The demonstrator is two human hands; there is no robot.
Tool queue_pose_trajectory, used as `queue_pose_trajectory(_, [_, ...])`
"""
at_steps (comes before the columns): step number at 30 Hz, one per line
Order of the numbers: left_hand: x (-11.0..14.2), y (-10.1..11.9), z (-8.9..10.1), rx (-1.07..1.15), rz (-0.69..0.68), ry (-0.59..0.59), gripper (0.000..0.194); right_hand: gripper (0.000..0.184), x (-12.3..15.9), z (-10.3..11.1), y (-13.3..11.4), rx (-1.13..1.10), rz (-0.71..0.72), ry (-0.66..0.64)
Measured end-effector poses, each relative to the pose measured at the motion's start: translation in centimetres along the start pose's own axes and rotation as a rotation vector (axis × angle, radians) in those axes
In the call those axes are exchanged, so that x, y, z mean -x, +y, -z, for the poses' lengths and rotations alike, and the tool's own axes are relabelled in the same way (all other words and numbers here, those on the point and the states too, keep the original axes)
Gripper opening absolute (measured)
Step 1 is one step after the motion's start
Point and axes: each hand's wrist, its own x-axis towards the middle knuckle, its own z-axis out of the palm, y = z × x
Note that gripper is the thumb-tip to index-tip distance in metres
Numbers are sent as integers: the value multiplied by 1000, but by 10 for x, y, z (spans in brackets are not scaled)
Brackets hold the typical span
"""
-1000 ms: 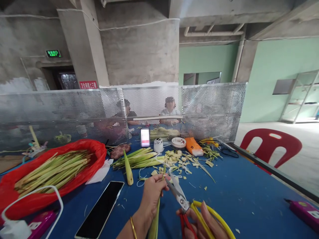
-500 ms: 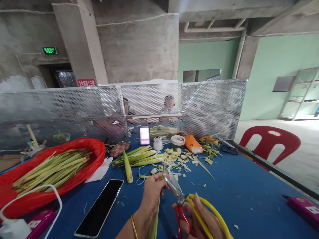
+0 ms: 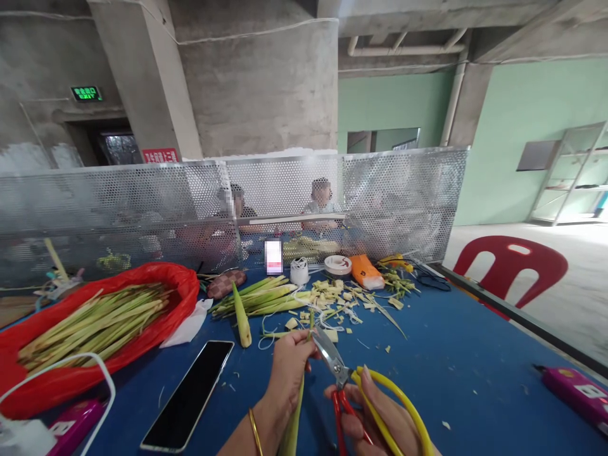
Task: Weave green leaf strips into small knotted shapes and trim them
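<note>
Scissors [image 3: 336, 366] are edging nearer the left hand [image 3: 286, 367], whose grip is pinching a green stalk [image 3: 294, 421]; the right hand [image 3: 384, 411] is gripping their handles. Trimmed pieces [image 3: 327, 294] are lying beyond the left grip, a black phone [image 3: 189, 396] left of it.

The left hand [image 3: 291, 362] pinches thumb against fingers, just beside the right hand [image 3: 380, 415], which is curled with its thumb raised.

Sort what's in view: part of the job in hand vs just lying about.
Likely job:
- stalk in left hand
- scissors in right hand
- stalks in red bag
- cut scraps

Likely lying about:
- dark-screened phone
- orange packet
- checked pouch
- white charger
</note>
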Motion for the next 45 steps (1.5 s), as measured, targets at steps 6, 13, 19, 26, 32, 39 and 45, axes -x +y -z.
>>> queue_pose_trajectory(6, [-2,-4,1,-8,-18,-6,29,61,0,-1,2,11,19,33])
queue_pose_trajectory(13, [-3,-4,0,-26,-17,-3,27,65,1,-7,6,36,37,60])
queue_pose_trajectory(19, [-1,-1,-1,-4,12,4,25,59,-4,6,9,31,11,16])
queue_pose_trajectory(26, [0,4,-1,85,101,64,26,61,-4,18,9,105,121,203])
queue_pose_trajectory(32, [-4,7,2,182,201,70,20,55,30,54,-42,715,190,646])
queue_pose_trajectory(39, [-14,15,-4,246,215,78,13,43,82,125,-88,1876,296,1077])
queue_pose_trajectory(45, [-62,32,-51,225,225,46,15,26,76,132,-79,2038,271,1002])
